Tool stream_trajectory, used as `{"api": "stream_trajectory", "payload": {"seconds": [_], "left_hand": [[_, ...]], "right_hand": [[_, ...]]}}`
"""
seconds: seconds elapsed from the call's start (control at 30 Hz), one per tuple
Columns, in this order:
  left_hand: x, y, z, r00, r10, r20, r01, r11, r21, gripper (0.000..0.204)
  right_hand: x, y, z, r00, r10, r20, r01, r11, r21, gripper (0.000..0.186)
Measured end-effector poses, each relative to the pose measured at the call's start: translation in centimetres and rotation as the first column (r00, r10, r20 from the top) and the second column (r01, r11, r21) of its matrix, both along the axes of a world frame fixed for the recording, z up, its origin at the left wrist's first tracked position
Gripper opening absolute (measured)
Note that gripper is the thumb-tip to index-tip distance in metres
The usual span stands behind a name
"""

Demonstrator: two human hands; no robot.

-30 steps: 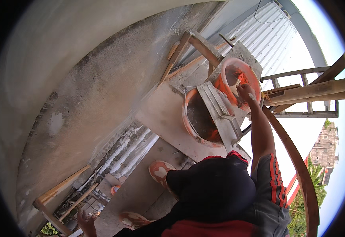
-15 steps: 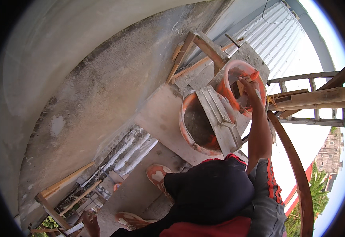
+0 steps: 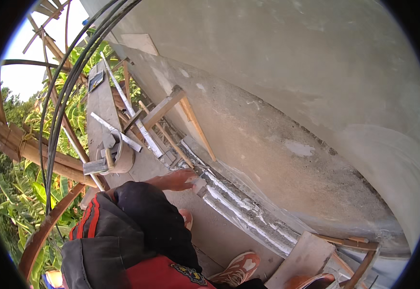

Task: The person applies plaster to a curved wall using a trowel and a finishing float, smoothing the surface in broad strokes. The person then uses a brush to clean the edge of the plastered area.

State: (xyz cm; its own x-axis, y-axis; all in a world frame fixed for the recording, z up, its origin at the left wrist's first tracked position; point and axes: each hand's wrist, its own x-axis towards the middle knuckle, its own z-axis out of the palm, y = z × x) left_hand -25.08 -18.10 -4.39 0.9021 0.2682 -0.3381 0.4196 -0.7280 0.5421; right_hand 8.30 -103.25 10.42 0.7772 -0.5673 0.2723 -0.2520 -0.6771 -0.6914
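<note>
My left hand point(image 3: 183, 179) reaches out over the walkway, beside the foot of the rough wall. Its fingers are closed by a small greyish piece point(image 3: 199, 186), whose kind I cannot make out. Just past the fingertips run white-smeared ledges point(image 3: 248, 221) along the base of the wall. Left of the hand stands a pale bucket point(image 3: 124, 159) with a grey wooden-looking block point(image 3: 95, 167) leaning at its rim. My right hand is out of view.
The plastered wall point(image 3: 277, 115) rises on the right. Wooden braces point(image 3: 164, 108) and a long white pole point(image 3: 140, 125) stand ahead. Black cables point(image 3: 58, 106) hang at left before bamboo poles point(image 3: 41, 149). A plank point(image 3: 301, 262) and an orange rim point(image 3: 311, 280) lie at lower right.
The view has swung left, away from the orange buckets where my right hand held a tool. My left hand, earlier at the lower left edge, now shows near the middle.
</note>
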Motion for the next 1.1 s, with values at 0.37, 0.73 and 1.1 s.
{"api": "stream_trajectory", "payload": {"seconds": [0.37,0.73,1.1], "left_hand": [[-7.7,2.1,-3.6,0.95,0.29,0.111,-0.306,0.938,0.163,0.051],[-16.4,3.0,-8.6,0.47,0.77,0.432,-0.883,0.418,0.215,0.042],[-20.1,-0.4,-9.4,0.078,0.883,0.462,-0.939,-0.09,0.331,0.048]], "right_hand": [[0.7,11.3,1.6,0.989,0.144,-0.026,-0.145,0.988,-0.047,0.035],[-1.0,14.4,5.3,0.984,0.174,0.039,-0.172,0.984,-0.044,0.032],[-0.8,25.5,14.3,0.911,0.323,0.256,-0.312,0.947,-0.083,0.03]]}}
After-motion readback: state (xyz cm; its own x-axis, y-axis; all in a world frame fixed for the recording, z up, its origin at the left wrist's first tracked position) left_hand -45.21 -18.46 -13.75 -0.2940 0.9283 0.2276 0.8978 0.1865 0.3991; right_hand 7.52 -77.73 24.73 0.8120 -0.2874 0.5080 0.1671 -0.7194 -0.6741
